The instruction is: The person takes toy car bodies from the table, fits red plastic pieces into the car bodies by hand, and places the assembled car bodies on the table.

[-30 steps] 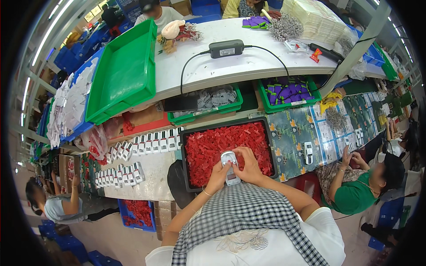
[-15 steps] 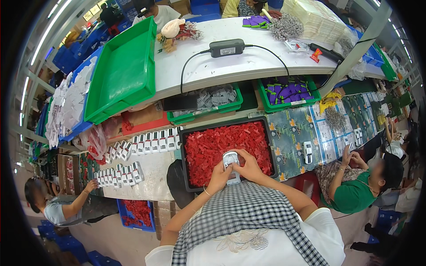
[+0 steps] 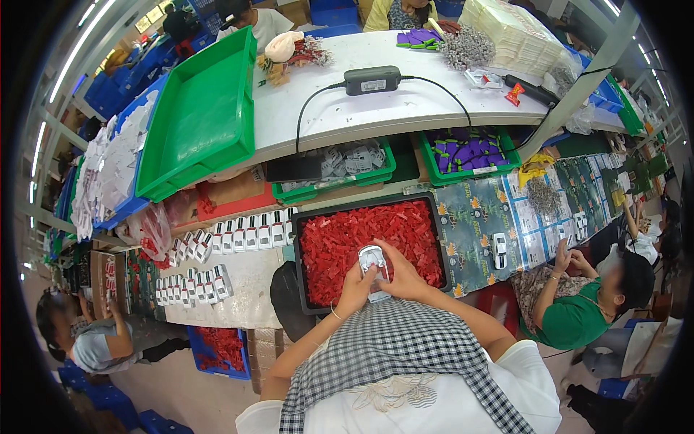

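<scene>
Your left hand (image 3: 356, 291) and your right hand (image 3: 406, 281) both hold one white, rounded, hollow-looking plastic case (image 3: 371, 254). Your left hand hugs its left side, and your right hand hugs its right side. Your thumbs come in close over the near part, so I cannot tell just what they press.

To do this bit well, I think you should let your left hand hold the case firm and flat, so it cannot twist. Push gently and evenly with your thumbs, because a hard push on one side might bend or crack it. Try not to cover the part you need to see.

The case sits between your hands, over the near side of a black plastic tray (image 3: 299, 269) with thin, shiny red strips (image 3: 332, 242) in it. Your apron is just near of it.
</scene>
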Motion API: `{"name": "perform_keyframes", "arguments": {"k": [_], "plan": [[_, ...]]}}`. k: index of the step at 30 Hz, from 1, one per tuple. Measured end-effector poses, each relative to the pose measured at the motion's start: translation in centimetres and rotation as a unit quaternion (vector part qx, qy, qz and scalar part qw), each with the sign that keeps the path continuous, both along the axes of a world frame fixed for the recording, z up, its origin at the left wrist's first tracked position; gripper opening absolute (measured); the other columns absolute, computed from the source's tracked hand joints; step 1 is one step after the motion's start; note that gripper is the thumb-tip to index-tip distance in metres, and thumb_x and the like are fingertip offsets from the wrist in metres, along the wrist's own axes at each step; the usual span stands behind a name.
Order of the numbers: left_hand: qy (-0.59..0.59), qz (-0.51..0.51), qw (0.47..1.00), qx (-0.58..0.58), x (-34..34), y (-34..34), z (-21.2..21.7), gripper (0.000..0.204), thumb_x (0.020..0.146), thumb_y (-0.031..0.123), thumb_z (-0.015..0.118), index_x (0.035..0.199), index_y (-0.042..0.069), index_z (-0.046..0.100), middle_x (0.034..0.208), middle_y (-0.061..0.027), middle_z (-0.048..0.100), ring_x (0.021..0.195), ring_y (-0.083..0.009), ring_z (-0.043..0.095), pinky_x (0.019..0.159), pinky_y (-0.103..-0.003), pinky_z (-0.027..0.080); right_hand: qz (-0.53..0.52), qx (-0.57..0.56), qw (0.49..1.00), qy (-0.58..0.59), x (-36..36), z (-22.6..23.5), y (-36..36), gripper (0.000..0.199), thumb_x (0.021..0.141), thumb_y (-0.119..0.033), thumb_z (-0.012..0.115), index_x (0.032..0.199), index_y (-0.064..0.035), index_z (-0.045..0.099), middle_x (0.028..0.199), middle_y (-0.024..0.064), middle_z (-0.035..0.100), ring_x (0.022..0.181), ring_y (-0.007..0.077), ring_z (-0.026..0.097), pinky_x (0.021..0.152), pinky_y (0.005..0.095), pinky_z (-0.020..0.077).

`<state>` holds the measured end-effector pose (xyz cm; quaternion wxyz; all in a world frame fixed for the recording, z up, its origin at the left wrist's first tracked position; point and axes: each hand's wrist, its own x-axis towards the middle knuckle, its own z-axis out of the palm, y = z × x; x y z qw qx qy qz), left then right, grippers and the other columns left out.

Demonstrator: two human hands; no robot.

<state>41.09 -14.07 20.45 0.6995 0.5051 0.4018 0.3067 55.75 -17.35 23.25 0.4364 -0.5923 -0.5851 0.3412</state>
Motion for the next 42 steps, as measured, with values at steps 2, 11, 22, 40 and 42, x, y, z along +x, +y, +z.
{"name": "perform_keyframes", "arguments": {"k": [2, 11, 22, 40, 42], "plan": [[0.002, -0.006, 1.000, 0.000, 0.0, 0.0, 0.2, 0.026, 0.094, 0.015, 0.047, 0.114, -0.002, 0.051, 0.095, -0.0046, 0.060, 0.083, -0.0104, 0.055, 0.072, -0.025, 0.047, 0.015, -0.045, 0.999, 0.003, 0.0, -0.2, 0.0, 0.065, 0.075, -0.007, 0.064, 0.135, -0.0086, 0.038, 0.129, 0.0172, 0.048, 0.120, 0.0311, 0.048, 0.099, 0.0388, 0.0391], [-0.001, 0.000, 1.000, 0.004, -0.2, -0.2, -0.6, 0.026, 0.095, 0.016, 0.047, 0.114, -0.002, 0.051, 0.096, -0.0048, 0.060, 0.086, -0.0106, 0.056, 0.072, -0.026, 0.049, 0.009, -0.043, 0.999, -0.019, 0.1, 0.3, -0.2, 0.063, 0.077, -0.009, 0.065, 0.134, -0.0085, 0.040, 0.129, 0.0153, 0.049, 0.119, 0.0292, 0.049, 0.098, 0.0374, 0.0399], [0.012, -0.005, 0.999, -0.036, 0.4, -0.9, 2.7, 0.024, 0.095, 0.015, 0.047, 0.113, 0.001, 0.055, 0.087, 0.0018, 0.056, 0.076, -0.0053, 0.051, 0.064, -0.022, 0.045, -0.024, -0.059, 0.982, 0.178, 0.3, 0.6, -0.1, 0.040, 0.076, -0.003, 0.065, 0.115, -0.0014, 0.054, 0.100, 0.0085, 0.062, 0.088, 0.0131, 0.059, 0.075, 0.0261, 0.0484], [-0.048, 0.114, 0.987, -0.101, -4.1, 2.0, 1.3, 0.020, 0.091, 0.010, 0.047, 0.106, 0.001, 0.056, 0.091, -0.0052, 0.062, 0.080, -0.0114, 0.059, 0.071, -0.027, 0.048, -0.028, -0.057, 0.988, 0.138, -1.0, -0.2, 0.7, 0.040, 0.080, -0.010, 0.068, 0.116, -0.0053, 0.052, 0.096, 0.0043, 0.057, 0.083, 0.0112, 0.054, 0.068, 0.0244, 0.0458], [-0.034, 0.220, 0.972, -0.071, -7.8, 3.9, -1.0, 0.018, 0.092, 0.013, 0.049, 0.105, 0.002, 0.055, 0.088, -0.0038, 0.060, 0.074, -0.0106, 0.057, 0.068, -0.027, 0.048, -0.041, -0.089, 0.980, 0.175, -0.3, -0.2, 0.4, 0.036, 0.082, -0.007, 0.064, 0.116, -0.0064, 0.052, 0.096, 0.0025, 0.056, 0.084, 0.0096, 0.053, 0.071, 0.0234, 0.0446]]}}
